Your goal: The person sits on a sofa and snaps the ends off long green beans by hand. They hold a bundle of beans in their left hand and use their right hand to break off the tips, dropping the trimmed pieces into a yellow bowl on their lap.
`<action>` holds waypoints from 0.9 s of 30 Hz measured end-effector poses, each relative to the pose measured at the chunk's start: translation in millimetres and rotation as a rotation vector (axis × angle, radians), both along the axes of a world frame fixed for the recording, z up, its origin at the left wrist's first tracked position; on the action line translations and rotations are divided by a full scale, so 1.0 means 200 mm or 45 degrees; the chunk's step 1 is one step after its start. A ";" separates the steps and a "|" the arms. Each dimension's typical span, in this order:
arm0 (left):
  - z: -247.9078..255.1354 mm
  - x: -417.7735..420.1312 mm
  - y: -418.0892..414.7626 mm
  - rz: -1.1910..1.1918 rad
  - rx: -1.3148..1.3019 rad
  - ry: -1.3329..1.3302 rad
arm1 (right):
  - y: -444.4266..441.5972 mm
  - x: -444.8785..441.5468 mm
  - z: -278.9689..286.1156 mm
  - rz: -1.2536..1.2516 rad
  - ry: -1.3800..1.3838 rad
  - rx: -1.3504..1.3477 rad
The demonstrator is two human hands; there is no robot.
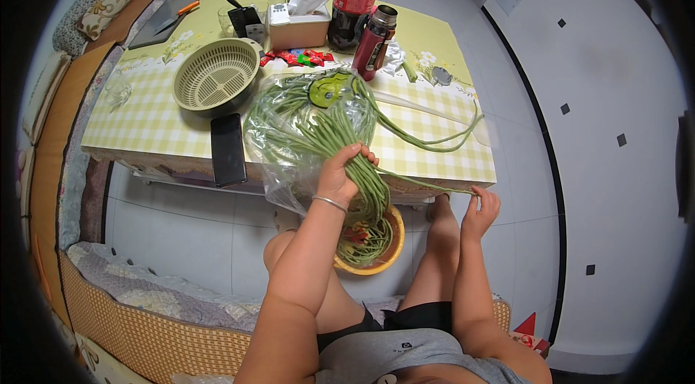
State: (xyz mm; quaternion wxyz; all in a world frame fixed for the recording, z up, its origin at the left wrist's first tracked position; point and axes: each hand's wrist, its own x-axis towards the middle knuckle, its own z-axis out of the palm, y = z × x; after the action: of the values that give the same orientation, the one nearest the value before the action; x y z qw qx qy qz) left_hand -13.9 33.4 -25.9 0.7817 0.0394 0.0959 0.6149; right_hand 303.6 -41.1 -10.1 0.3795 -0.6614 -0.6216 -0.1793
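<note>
My left hand (pixel 342 175) grips a thick bundle of long green beans (pixel 372 188) at the table's near edge. The bundle's lower end hangs bent over a yellow basin (pixel 400 243), which holds bean pieces and some red and yellow scraps. My right hand (pixel 482 210), out to the right, pinches the end of a single long bean (pixel 429 184) that stretches across from the bundle. Behind my left hand, a clear plastic bag (pixel 277 150) with a green printed patch lies partly over more long beans. A few loose beans (pixel 429 142) curve across the cloth to the right.
A colander in a bowl (pixel 217 72) and a black phone (pixel 228 148) lie left of the bag; the phone overhangs the edge. Farther back stand a tissue box (pixel 298 31), a cola bottle (pixel 352 9), a red thermos (pixel 374 44) and a cutting board with a knife (pixel 168 23).
</note>
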 end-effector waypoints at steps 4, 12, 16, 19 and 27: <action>0.01 -0.01 0.00 0.034 -0.049 -0.012 | -0.11 0.10 -0.12 -0.051 0.120 -0.109; 0.03 -0.02 -0.02 -0.025 0.052 -0.017 | -0.15 0.10 -0.19 0.105 0.120 -0.231; 0.03 -0.01 -0.01 -0.030 0.075 -0.015 | -0.11 0.06 -0.22 0.123 0.178 -0.543; 0.02 -0.01 -0.01 -0.029 0.072 -0.025 | -0.09 -0.02 -0.23 0.187 0.290 -0.631; 0.03 -0.01 -0.01 -0.036 0.064 -0.057 | -0.02 -0.42 0.04 0.453 0.712 -0.657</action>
State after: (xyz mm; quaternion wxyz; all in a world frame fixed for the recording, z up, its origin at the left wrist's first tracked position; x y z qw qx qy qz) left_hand -15.6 31.4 -20.3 0.7911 0.0466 0.0622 0.6067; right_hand 218.9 -45.1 -2.5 0.3806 -0.6402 -0.6237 0.2371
